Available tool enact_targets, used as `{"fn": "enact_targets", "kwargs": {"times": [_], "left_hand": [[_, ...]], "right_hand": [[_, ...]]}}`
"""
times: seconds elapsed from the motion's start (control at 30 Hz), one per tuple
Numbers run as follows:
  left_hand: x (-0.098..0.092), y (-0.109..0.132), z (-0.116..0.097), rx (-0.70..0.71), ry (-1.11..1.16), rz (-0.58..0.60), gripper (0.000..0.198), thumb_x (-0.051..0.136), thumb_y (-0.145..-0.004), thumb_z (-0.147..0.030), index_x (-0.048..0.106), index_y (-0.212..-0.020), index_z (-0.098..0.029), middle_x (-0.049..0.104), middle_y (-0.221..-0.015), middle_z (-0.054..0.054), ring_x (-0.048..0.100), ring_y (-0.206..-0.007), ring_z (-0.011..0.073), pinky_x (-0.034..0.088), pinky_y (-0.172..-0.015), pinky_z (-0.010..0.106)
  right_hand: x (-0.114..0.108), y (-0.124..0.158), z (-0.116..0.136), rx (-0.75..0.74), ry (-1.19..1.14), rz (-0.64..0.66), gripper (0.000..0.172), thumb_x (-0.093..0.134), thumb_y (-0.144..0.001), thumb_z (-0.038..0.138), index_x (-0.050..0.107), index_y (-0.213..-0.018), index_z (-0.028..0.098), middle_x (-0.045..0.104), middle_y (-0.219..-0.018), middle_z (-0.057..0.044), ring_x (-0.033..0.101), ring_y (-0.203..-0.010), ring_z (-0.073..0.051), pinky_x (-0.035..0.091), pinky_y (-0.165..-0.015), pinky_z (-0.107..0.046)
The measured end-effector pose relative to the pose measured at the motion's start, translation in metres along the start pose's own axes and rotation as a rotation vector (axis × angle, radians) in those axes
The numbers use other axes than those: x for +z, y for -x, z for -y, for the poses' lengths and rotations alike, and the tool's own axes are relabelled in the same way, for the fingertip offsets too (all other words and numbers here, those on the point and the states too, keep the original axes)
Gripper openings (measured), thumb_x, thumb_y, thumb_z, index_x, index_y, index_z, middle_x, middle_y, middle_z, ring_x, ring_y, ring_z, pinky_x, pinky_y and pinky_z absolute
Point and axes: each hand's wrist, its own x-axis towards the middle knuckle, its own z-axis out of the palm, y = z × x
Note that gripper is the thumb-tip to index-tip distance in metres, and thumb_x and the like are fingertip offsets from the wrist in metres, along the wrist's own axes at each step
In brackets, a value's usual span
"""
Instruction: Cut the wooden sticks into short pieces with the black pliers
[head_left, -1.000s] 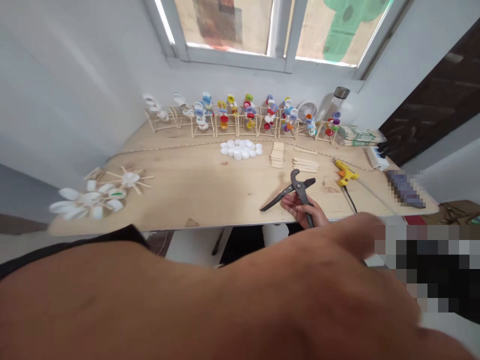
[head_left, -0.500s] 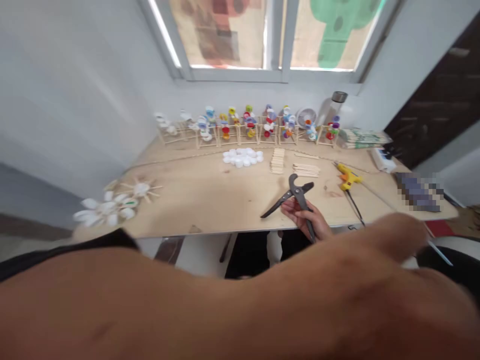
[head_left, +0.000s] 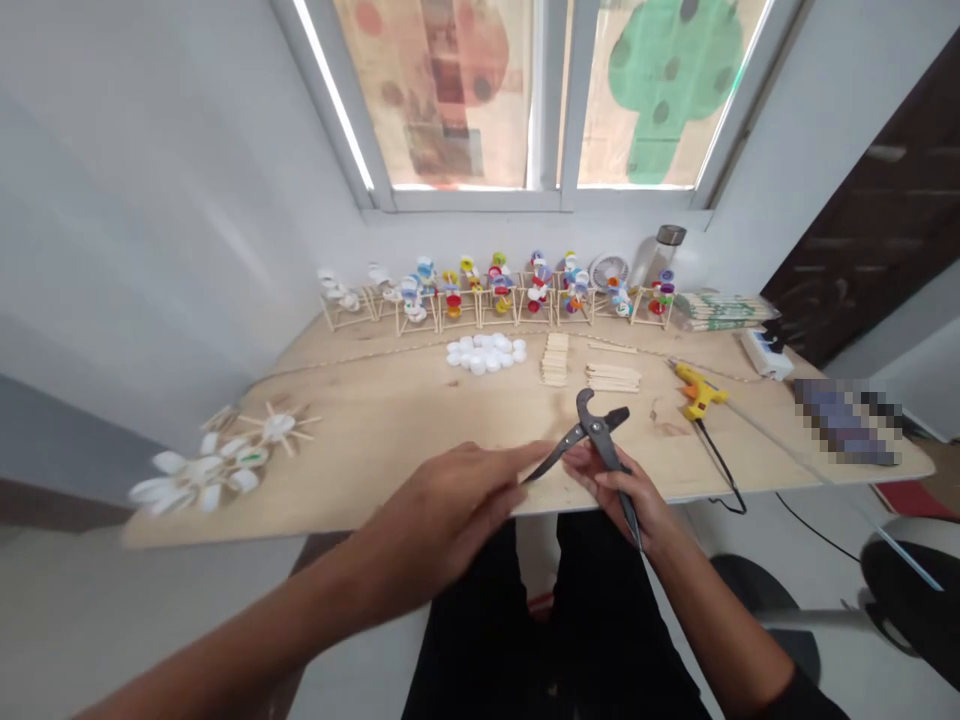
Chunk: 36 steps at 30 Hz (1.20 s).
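My right hand (head_left: 619, 490) grips a pair of black steel pliers (head_left: 598, 428) by one handle, with the jaws pointing up and away from me. The other handle slants down-left towards my left hand (head_left: 442, 520). That hand is flat and open, holding nothing, with its fingers stretched out to the tip of that handle. I cannot tell if they touch it. Both hands are just over the front edge of the plywood table (head_left: 375, 440).
Along the back of the table stands a row of stick frames with coloured bottle caps (head_left: 495, 305). In front lie white caps (head_left: 485, 353), stacked craft sticks (head_left: 555, 360) and a yellow glue gun (head_left: 697, 392). A white cap-and-stick wheel (head_left: 199, 475) sits at the left.
My left arm no longer covers the lower view; it has dropped down and left, bringing that hand beside the pliers. The view has tilted upward. The right hand still grips the pliers.
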Motion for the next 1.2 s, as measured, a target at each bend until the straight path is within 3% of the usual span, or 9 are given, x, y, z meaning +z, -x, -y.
{"fn": "enact_targets", "kwargs": {"times": [0.1,0.2,0.33,0.47,0.67,0.83,0.93,1.07,1.2], "left_hand": [[0.032,-0.008,0.059,-0.299,0.139,-0.146,0.03,0.042,-0.081,-0.027,0.058,-0.104,-0.018,0.059,-0.063,-0.001,0.055,-0.059,0.0116,0.044,-0.059,0.022],[0.081,-0.015,0.098,-0.397,0.35,-0.293,0.023,0.047,-0.077,-0.029,0.061,-0.089,-0.016,0.058,-0.062,-0.001,0.056,-0.062,0.0129,0.044,-0.062,0.024],[0.127,-0.028,0.097,-0.518,0.662,-0.479,0.021,0.051,-0.074,-0.032,0.059,-0.084,-0.015,0.055,-0.064,-0.001,0.054,-0.059,0.0121,0.043,-0.057,0.023],[0.148,-0.032,0.074,-0.603,0.915,-0.622,0.024,0.055,-0.072,-0.035,0.059,-0.085,-0.015,0.05,-0.058,-0.004,0.048,-0.049,0.0087,0.04,-0.049,0.02],[0.165,-0.034,0.058,-0.677,1.069,-0.635,0.026,0.058,-0.071,-0.037,0.059,-0.085,-0.014,0.063,-0.082,0.005,0.054,-0.059,0.0104,0.04,-0.049,0.019],[0.176,-0.04,0.056,-0.666,1.048,-0.654,0.026,0.054,-0.076,-0.038,0.055,-0.088,-0.016,0.063,-0.089,0.006,0.059,-0.083,0.017,0.046,-0.074,0.027],[0.178,-0.042,0.06,-0.67,0.96,-0.626,0.025,0.052,-0.077,-0.038,0.053,-0.09,-0.017,0.062,-0.09,0.007,0.059,-0.085,0.0182,0.046,-0.075,0.029],[0.162,-0.056,0.075,-0.591,0.655,-0.503,0.021,0.047,-0.079,-0.035,0.052,-0.089,-0.017,0.059,-0.073,0.003,0.057,-0.07,0.0163,0.045,-0.066,0.027],[0.135,-0.102,0.098,-0.316,0.324,-0.262,0.015,0.043,-0.082,-0.029,0.053,-0.085,-0.018,0.06,-0.073,0.001,0.057,-0.072,0.0146,0.043,-0.069,0.025]], "right_hand": [[0.0,-0.003,0.001,0.05,-0.049,0.118,0.034,0.061,-0.06,0.01,0.063,-0.093,0.016,0.067,-0.099,-0.009,0.054,-0.105,-0.026,0.025,-0.1,-0.046],[0.002,-0.004,0.005,0.017,-0.062,0.131,0.037,0.061,-0.061,0.011,0.062,-0.098,0.017,0.065,-0.104,-0.01,0.051,-0.108,-0.026,0.022,-0.101,-0.047],[0.007,-0.002,0.005,-0.049,-0.048,0.065,0.041,0.061,-0.062,0.012,0.06,-0.102,0.019,0.064,-0.105,-0.008,0.052,-0.107,-0.026,0.023,-0.101,-0.047],[0.008,0.0,-0.008,-0.121,-0.074,-0.051,0.036,0.063,-0.063,0.014,0.061,-0.098,0.021,0.066,-0.096,-0.005,0.056,-0.099,-0.024,0.03,-0.097,-0.044],[0.015,0.0,-0.029,-0.075,-0.101,-0.238,0.032,0.065,-0.067,0.021,0.061,-0.099,0.02,0.066,-0.095,-0.006,0.058,-0.094,-0.025,0.04,-0.087,-0.041],[0.02,-0.007,-0.031,0.002,-0.234,-0.303,0.03,0.067,-0.065,0.022,0.063,-0.095,0.019,0.068,-0.085,-0.005,0.061,-0.087,-0.024,0.045,-0.081,-0.039],[0.016,-0.012,-0.022,0.066,-0.295,-0.301,0.036,0.068,-0.064,0.02,0.061,-0.1,0.019,0.069,-0.079,-0.004,0.062,-0.084,-0.023,0.046,-0.079,-0.038],[0.002,-0.014,-0.002,0.042,-0.341,-0.344,0.044,0.068,-0.063,0.018,0.059,-0.106,0.019,0.068,-0.082,-0.004,0.062,-0.079,-0.023,0.047,-0.076,-0.037],[-0.016,-0.012,0.014,0.038,-0.391,-0.323,0.044,0.066,-0.066,0.021,0.057,-0.11,0.02,0.067,-0.086,-0.005,0.062,-0.078,-0.022,0.048,-0.071,-0.034]]}}
